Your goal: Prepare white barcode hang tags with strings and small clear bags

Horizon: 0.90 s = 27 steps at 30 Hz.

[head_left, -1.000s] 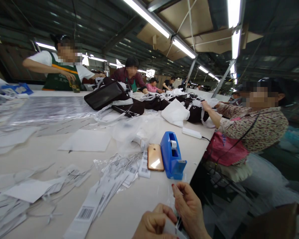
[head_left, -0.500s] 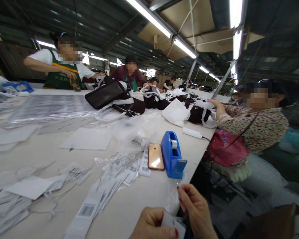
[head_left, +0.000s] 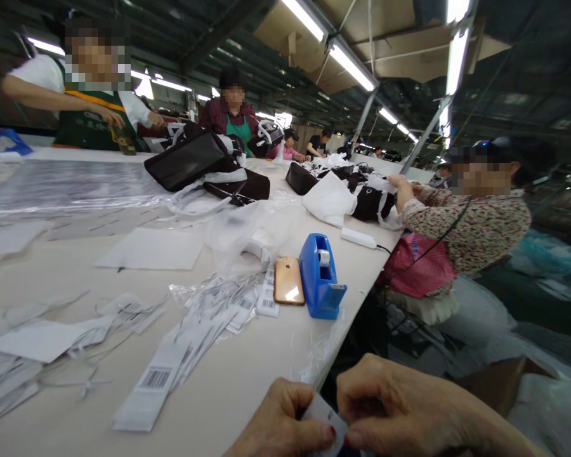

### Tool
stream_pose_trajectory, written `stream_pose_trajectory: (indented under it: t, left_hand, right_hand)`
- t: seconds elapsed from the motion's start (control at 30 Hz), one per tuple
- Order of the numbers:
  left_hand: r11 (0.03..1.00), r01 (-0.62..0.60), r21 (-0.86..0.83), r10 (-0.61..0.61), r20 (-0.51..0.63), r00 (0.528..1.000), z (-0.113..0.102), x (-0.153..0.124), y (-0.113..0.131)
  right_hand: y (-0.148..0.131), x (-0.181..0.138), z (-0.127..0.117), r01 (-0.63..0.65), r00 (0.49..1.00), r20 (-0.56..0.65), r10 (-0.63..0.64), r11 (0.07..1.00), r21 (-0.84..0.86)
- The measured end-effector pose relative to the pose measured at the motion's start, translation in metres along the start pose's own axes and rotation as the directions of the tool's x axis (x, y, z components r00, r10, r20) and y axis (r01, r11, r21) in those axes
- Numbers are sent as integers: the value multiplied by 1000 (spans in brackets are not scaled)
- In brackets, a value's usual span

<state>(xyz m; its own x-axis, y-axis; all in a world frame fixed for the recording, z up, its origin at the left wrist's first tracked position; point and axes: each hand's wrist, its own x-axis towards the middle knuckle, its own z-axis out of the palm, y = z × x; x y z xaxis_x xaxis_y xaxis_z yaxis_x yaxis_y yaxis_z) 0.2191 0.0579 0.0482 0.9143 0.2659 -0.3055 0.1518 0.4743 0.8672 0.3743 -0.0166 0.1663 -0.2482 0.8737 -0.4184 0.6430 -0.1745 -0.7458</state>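
At the bottom edge, my left hand [head_left: 278, 428] and my right hand [head_left: 400, 412] meet over a small white tag [head_left: 324, 416], each pinching it between thumb and fingers. They hover just past the near edge of the long pale table [head_left: 247, 381]. A clear plastic film [head_left: 321, 355] hangs over the table edge right above my hands. The blue tape dispenser [head_left: 320, 276] and a gold phone [head_left: 286, 280] lie a little farther up the table.
Barcode tags [head_left: 155, 381] and paper strips lie scattered at the left. Black bags [head_left: 190, 158] and white cloth [head_left: 330, 200] are piled farther along. A person in a floral top [head_left: 461, 222] sits at the right; others work across the table.
My right hand has come down and closed onto the tag beside my left hand. The view has tilted downward and shifted slightly.
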Motion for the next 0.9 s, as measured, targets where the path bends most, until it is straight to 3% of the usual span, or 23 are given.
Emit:
stream_pose_trajectory:
  t: [0.17,0.37,0.9]
  left_hand:
    - [999,-44,21,44,-17,999,4,0,2]
    - [999,-36,-31,36,-1,999,7,0,8]
    - [999,-18,31,18,-5,1000,1,3,-2]
  right_hand:
    - [-3,11,0,-61,998,5,63,979,-194]
    - [1,16,2,-54,998,-33,45,934,-353]
    - [11,22,11,-124,988,-137,77,916,-381]
